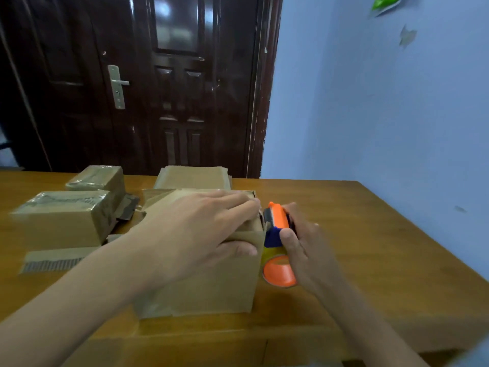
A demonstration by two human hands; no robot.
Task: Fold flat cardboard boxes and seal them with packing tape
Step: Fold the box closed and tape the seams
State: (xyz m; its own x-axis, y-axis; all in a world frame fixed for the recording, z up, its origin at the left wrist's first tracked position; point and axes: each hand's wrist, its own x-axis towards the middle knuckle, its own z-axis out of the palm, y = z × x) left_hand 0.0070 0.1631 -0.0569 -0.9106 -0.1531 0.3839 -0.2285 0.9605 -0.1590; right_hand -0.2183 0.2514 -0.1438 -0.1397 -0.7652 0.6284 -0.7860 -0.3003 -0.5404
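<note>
— Where's the brown cardboard box?
— Centre frame, on the wooden table. Left hand presses flat on its top; right hand grips the orange-and-blue tape dispenser against its right edge.

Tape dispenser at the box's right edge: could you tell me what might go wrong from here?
1. The left hand lies flat on the box top with fingertips beside the tape dispenser; its cutter could nick them.
2. The right hand grips the dispenser at the corner; the tape may go on crooked or wrinkled.
</note>
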